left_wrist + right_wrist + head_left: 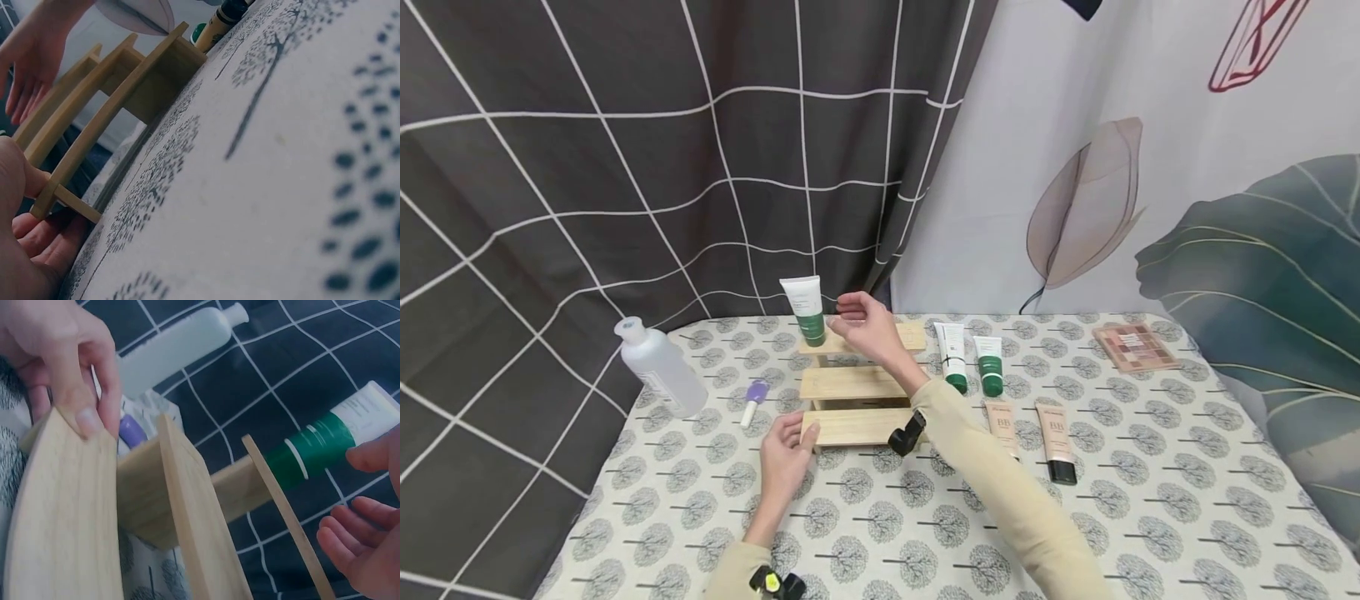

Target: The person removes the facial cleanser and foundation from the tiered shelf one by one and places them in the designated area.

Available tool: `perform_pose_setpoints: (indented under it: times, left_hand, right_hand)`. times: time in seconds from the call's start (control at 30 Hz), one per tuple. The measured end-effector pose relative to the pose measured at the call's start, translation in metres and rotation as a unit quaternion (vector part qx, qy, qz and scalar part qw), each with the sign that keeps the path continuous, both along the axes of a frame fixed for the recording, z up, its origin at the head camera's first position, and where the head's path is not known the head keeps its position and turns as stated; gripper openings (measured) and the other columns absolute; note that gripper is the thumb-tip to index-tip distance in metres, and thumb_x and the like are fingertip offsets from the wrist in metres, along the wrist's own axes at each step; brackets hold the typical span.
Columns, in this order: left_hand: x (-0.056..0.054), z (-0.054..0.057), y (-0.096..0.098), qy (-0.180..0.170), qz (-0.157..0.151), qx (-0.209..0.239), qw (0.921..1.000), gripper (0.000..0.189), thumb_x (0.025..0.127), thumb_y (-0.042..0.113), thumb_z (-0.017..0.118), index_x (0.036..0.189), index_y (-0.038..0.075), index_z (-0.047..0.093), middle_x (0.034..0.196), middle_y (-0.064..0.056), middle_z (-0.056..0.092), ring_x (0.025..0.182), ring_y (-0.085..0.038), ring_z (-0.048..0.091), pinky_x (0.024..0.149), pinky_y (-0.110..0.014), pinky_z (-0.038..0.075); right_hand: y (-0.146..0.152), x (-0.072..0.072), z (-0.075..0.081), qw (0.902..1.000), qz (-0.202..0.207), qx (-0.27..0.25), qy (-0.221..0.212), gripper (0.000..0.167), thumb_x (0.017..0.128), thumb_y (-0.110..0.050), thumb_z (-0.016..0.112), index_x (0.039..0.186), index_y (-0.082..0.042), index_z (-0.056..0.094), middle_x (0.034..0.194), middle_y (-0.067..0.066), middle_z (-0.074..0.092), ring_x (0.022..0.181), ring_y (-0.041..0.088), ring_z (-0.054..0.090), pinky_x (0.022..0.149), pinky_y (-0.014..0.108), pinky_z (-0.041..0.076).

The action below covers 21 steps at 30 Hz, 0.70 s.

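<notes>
A three-step wooden rack (855, 383) stands on the patterned cloth. My left hand (785, 461) grips the left end of its lowest step, thumb on top and fingers beneath, as the left wrist view shows. On the top step's left end a white and green squeeze tube (806, 307) stands upright on its green cap end. Just right of that tube is my right hand (871, 332), fingers loosely bent around nothing. In the right wrist view its thumb (370, 456) is close to the tube (325, 442); whether they touch I cannot tell.
Left of the rack are a clear bottle (662, 371) and a purple and white small bottle (754, 402). To the right lie two white-green tubes (951, 350), two BB cream tubes (1056, 433) and an eyeshadow palette (1135, 347). Curtains hang behind.
</notes>
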<state>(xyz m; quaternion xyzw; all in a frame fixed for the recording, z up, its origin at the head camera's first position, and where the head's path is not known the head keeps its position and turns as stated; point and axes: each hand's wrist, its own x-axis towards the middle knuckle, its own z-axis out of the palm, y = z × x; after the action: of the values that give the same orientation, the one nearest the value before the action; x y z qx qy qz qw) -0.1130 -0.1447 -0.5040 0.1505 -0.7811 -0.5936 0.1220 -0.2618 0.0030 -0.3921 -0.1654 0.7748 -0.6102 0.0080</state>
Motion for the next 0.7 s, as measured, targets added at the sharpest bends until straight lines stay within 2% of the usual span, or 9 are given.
perform_pose_setpoints:
  times: [0.17,0.3,0.53,0.7]
  left_hand:
    - [0.0,0.001,0.001,-0.002,-0.002,-0.001,1.0,0.035,0.094,0.007,0.069,0.124,-0.006,0.06,0.119,-0.026,0.069,0.1,-0.03,0.07,0.078,-0.012,0.055]
    - [-0.001,0.0,0.0,0.002,0.005,-0.005,1.0,0.035,0.093,0.007,0.07,0.124,-0.005,0.06,0.118,-0.025,0.07,0.098,-0.029,0.07,0.077,-0.011,0.055]
    - [-0.002,0.003,0.001,-0.001,-0.008,0.006,1.0,0.037,0.094,0.01,0.069,0.125,-0.007,0.058,0.12,-0.025,0.068,0.097,-0.023,0.07,0.08,-0.011,0.054]
    - [-0.001,0.001,0.001,-0.001,-0.004,0.003,1.0,0.037,0.094,0.009,0.07,0.125,-0.007,0.059,0.119,-0.026,0.069,0.097,-0.026,0.07,0.078,-0.011,0.055]
  right_hand:
    - [-0.01,0.003,-0.002,0.9997,0.022,-0.012,0.004,0.047,0.088,-0.014,0.077,0.129,0.0,0.06,0.128,0.018,0.068,0.118,0.032,0.067,0.101,0.036,0.057]
    - [-0.019,0.006,-0.005,0.9995,0.029,-0.014,0.008,0.047,0.088,-0.014,0.078,0.129,0.0,0.06,0.125,0.019,0.068,0.116,0.032,0.068,0.099,0.035,0.058]
    - [-0.03,0.011,-0.006,0.9997,0.011,0.001,0.023,0.042,0.089,-0.01,0.077,0.125,0.003,0.061,0.119,0.021,0.07,0.109,0.031,0.071,0.095,0.03,0.059]
    - [-0.033,0.012,-0.008,0.9992,-0.001,0.008,0.038,0.036,0.091,-0.011,0.075,0.121,0.004,0.062,0.117,0.021,0.071,0.108,0.03,0.071,0.094,0.028,0.059]
